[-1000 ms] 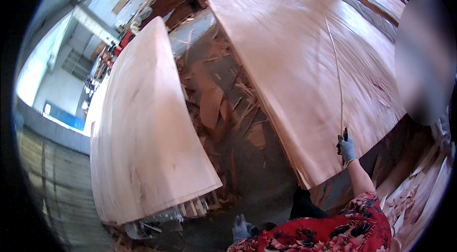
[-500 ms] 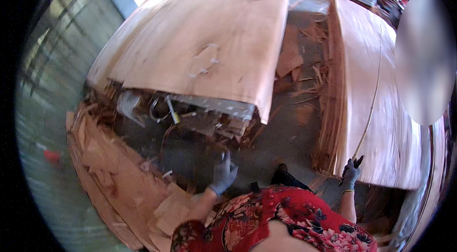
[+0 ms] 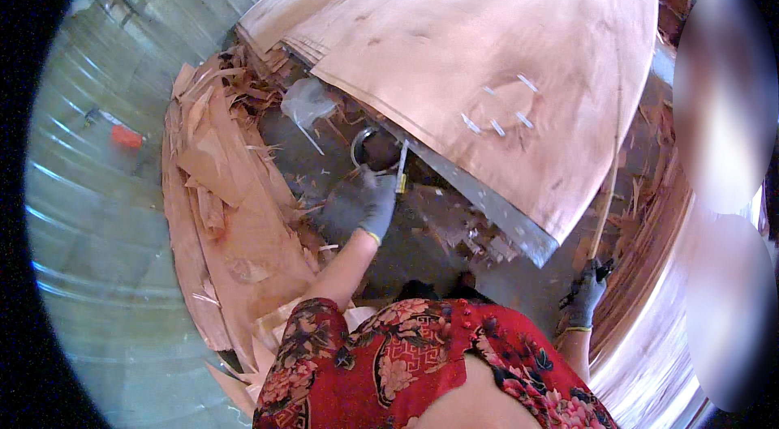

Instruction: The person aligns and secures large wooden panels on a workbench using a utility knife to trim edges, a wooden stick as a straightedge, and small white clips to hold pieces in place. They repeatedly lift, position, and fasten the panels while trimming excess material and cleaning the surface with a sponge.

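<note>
My left hand (image 3: 378, 206), in a grey glove, reaches toward the near edge of a veneer stack (image 3: 487, 40). Its fingers point forward, with nothing visible in them. Just beyond the fingertips is a round metal-looking ring (image 3: 359, 150). Right beside the hand, a narrow white tool with a yellow part (image 3: 402, 168) leans at the stack's edge; I cannot make out its exact kind. My right hand (image 3: 586, 295), also gloved, is closed round the lower end of a long thin stick (image 3: 607, 202), which slants up along the stack's right edge.
Several white tape strips (image 3: 497, 127) mark a patch on the top sheet. Scrap veneer (image 3: 235, 218) lies in a heap at left, near a translucent corrugated wall (image 3: 105, 250). Another veneer stack (image 3: 649, 299) stands at right. Crumpled clear plastic (image 3: 308, 102) lies beneath the stack's left edge.
My view has turned left and closer to the stack. My left hand has moved forward to beside the ring and the white tool. My right hand still grips the stick.
</note>
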`<control>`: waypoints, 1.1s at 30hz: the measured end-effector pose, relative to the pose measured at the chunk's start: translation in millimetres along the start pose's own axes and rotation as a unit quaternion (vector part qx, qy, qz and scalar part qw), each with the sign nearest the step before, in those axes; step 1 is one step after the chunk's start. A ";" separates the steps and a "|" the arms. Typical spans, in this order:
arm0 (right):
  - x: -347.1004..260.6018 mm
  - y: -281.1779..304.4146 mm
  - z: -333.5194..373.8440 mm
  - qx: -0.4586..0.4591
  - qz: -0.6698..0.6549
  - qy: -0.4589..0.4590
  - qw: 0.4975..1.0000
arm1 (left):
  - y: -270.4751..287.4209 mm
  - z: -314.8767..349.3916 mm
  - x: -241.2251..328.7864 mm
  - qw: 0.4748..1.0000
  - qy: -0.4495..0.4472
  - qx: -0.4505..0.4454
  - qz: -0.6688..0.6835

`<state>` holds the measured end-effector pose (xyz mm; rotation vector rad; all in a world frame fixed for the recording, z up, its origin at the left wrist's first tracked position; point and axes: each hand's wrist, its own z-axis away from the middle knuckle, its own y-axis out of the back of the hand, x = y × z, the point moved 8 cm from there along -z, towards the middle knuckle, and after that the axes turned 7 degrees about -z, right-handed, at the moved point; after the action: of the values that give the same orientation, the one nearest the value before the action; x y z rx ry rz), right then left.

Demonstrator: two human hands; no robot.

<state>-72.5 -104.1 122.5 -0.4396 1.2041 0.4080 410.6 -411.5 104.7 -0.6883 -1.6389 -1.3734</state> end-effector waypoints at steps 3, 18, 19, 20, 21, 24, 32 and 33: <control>10.0 -48.7 -23.9 -0.094 -0.008 -0.012 0.995 | 24.3 -45.8 -5.9 0.986 0.137 -0.017 0.098; 94.4 -107.3 110.3 0.034 0.129 -0.347 0.928 | 6.8 -374.1 21.8 0.950 -0.006 0.052 0.308; 92.0 -110.4 115.5 0.055 0.110 -0.334 0.935 | 8.8 -361.2 59.6 0.961 -0.069 0.068 0.260; 92.8 -115.8 119.2 0.065 0.091 -0.323 0.940 | 0.9 -366.9 56.5 0.978 -0.006 -0.020 0.209; 90.9 -121.7 120.6 0.075 0.071 -0.300 0.948 | 2.1 -363.4 67.9 0.995 -0.036 -0.039 0.087; 73.2 -140.7 110.4 0.101 0.073 -0.151 0.981 | 9.7 -323.4 157.4 0.915 -0.306 0.047 -0.257; 54.5 -235.1 92.4 0.065 0.070 -0.060 0.994 | -125.4 -114.3 286.7 0.777 -0.613 -0.097 -0.101; 65.9 -245.6 90.8 0.030 0.012 -0.093 0.995 | -140.1 -82.8 300.2 0.754 -0.638 -0.136 -0.073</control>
<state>148.3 -259.2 113.1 -0.3272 1.0390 0.4232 172.9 -559.0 300.4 -2.0206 -2.5371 -1.2758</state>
